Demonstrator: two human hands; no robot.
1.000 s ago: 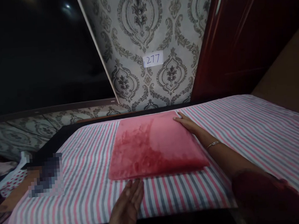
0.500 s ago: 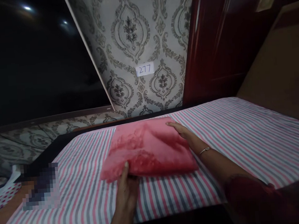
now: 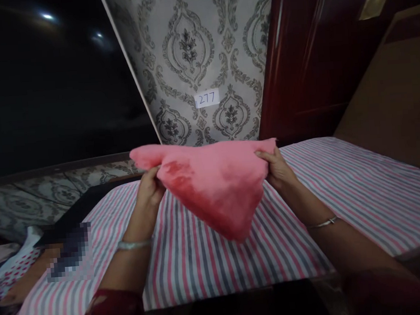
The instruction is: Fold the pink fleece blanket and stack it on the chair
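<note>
Pink, plush and folded, the cloth [image 3: 212, 186] hangs in the air above the striped bedsheet [image 3: 342, 191], its top edge stretched level between both hands and its lower part sagging to a point just over the stripes. The left hand [image 3: 150, 188] pinches the cloth near its left corner, fingers closed on the fabric, with a short flap sticking out beyond them. The right hand [image 3: 277, 169] grips the right corner, fingers curled around the edge. Behind, a paper label [image 3: 206, 98] reading 277 sits on patterned wallpaper [image 3: 187, 44].
</note>
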